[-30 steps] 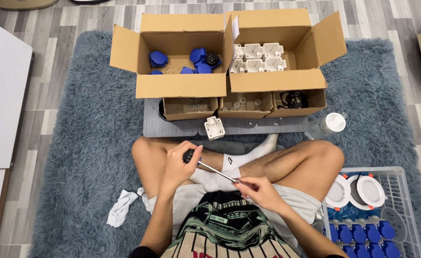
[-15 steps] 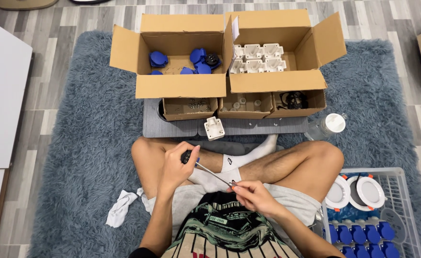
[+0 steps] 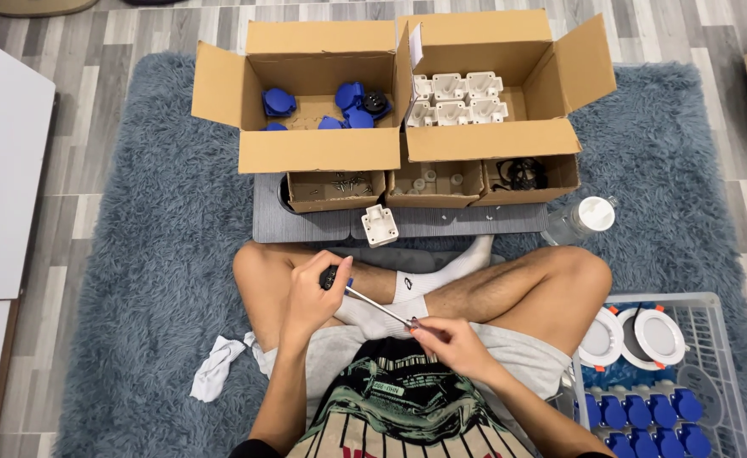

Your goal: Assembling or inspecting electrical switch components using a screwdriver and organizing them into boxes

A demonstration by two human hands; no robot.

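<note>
My left hand (image 3: 310,297) has its fingers wrapped tight round the dark handle of a screwdriver (image 3: 365,298), over my crossed legs. The shaft runs down-right to my right hand (image 3: 450,343), whose fingers pinch narrow at the tip; can't tell if there's a screw in there, too small. Just above the left fingers, a white plastic housing (image 3: 379,226) sits on the grey mat (image 3: 467,220). Further up: a cardboard box w/ blue caps (image 3: 306,153), and right of it a box w/ white housings (image 3: 484,136). Three small trays in front hold screws & bits. Right of the right fingers, well apart, a wire basket (image 3: 717,339) w/ round white lamps and blue parts. A white cloth (image 3: 217,366) lies left of my left wrist on the blue rug (image 3: 153,254).
</note>
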